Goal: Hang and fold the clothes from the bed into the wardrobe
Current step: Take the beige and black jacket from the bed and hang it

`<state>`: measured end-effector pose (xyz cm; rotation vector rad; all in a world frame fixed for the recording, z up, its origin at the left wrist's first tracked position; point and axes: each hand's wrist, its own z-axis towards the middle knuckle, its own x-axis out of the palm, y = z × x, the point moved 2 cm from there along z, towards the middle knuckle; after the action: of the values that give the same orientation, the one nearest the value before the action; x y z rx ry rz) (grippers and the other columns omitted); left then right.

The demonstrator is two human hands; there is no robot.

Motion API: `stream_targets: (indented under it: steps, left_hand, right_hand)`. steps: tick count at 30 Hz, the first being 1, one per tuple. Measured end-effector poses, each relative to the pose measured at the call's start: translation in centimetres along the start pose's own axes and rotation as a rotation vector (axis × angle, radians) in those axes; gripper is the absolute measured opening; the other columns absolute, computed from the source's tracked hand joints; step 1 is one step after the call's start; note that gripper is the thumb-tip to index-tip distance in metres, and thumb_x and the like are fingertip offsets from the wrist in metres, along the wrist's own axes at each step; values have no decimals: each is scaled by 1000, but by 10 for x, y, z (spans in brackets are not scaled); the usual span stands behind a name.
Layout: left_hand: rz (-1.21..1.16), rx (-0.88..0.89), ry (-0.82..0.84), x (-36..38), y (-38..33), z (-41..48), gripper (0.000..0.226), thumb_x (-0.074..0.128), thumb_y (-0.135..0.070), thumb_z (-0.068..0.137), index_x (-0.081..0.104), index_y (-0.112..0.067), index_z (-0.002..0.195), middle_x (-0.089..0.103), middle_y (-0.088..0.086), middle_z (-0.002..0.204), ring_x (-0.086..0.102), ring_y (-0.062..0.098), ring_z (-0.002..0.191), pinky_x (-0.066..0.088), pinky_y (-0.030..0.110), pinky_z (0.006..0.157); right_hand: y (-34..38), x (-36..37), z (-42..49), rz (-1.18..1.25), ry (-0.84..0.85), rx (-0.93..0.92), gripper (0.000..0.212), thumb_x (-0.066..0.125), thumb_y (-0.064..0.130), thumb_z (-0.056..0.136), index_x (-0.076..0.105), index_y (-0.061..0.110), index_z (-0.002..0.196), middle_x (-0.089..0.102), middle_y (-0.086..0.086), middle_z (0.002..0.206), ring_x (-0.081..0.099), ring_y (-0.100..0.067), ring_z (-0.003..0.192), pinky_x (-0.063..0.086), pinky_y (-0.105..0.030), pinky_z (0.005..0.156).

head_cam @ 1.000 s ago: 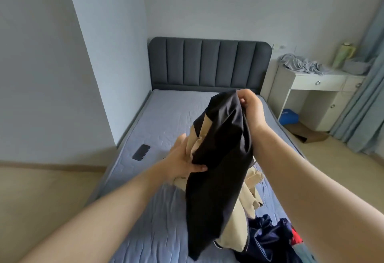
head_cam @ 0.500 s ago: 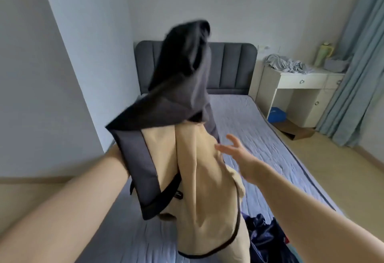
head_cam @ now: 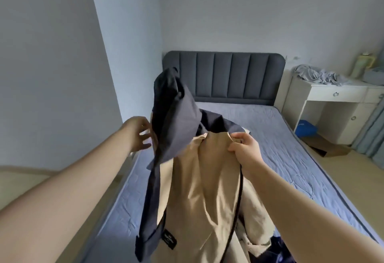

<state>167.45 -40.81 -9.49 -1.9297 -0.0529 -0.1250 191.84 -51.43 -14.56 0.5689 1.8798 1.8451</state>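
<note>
I hold a beige jacket with a dark navy hood and black trim up over the bed. My right hand grips the beige fabric at its top edge, near the collar. My left hand is at the left side of the hood, fingers spread and just touching the dark cloth. A navy sleeve hangs down on the left, and a black label shows low on the jacket. Another dark navy garment lies on the bed at the bottom right, partly hidden by the jacket and my arm.
A grey padded headboard stands at the far end. At the right is a white desk with crumpled grey clothes on top, and a blue item and a cardboard box below it. A wall runs along the left.
The hood has dropped from its high swing. My right hand, open and reaching before, now grips the beige top edge. My left hand has come out from under the jacket to the hood's side.
</note>
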Motion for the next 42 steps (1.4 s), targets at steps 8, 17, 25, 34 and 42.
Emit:
stream_targets:
  steps: [8, 17, 25, 34, 42]
  left_hand:
    - [414, 310, -313, -15, 11, -16, 17, 49, -12, 85, 54, -3, 97, 52, 21, 96, 52, 37, 84, 43, 33, 70]
    - [-42, -397, 279, -3, 61, -36, 52, 72, -51, 72, 56, -9, 98, 60, 14, 86, 63, 33, 84, 54, 51, 74]
    - [96, -447, 39, -45, 94, -26, 20, 44, -1, 87, 51, -1, 68, 58, 11, 52, 57, 23, 47, 49, 28, 45]
    - [77, -99, -284, -101, 82, -57, 25, 33, 11, 76, 33, -10, 63, 38, 9, 67, 38, 21, 61, 33, 27, 57]
    - [-247, 33, -468, -177, 44, -112, 49, 31, -4, 82, 34, -17, 35, 39, 0, 38, 44, 17, 38, 38, 16, 43]
  right_hand:
    - [9, 58, -26, -249, 191, -308, 44, 38, -16, 73, 47, 27, 73, 49, 11, 77, 43, -3, 70, 34, -13, 58]
    - [10, 119, -64, -273, 401, -299, 45, 31, -10, 70, 46, 30, 62, 49, 14, 56, 45, -4, 58, 37, -12, 53]
    - [-18, 129, -89, -404, 847, -140, 33, 43, -12, 75, 45, 21, 69, 50, -2, 71, 45, -10, 58, 38, -17, 53]
    - [-50, 139, -77, -439, 820, 127, 50, 61, 3, 85, 42, 26, 125, 50, -3, 117, 51, -16, 86, 44, -21, 61]
    - [-84, 212, -116, -841, 953, -106, 87, 75, 35, 68, 25, 32, 139, 36, 1, 133, 35, -29, 125, 33, -42, 103]
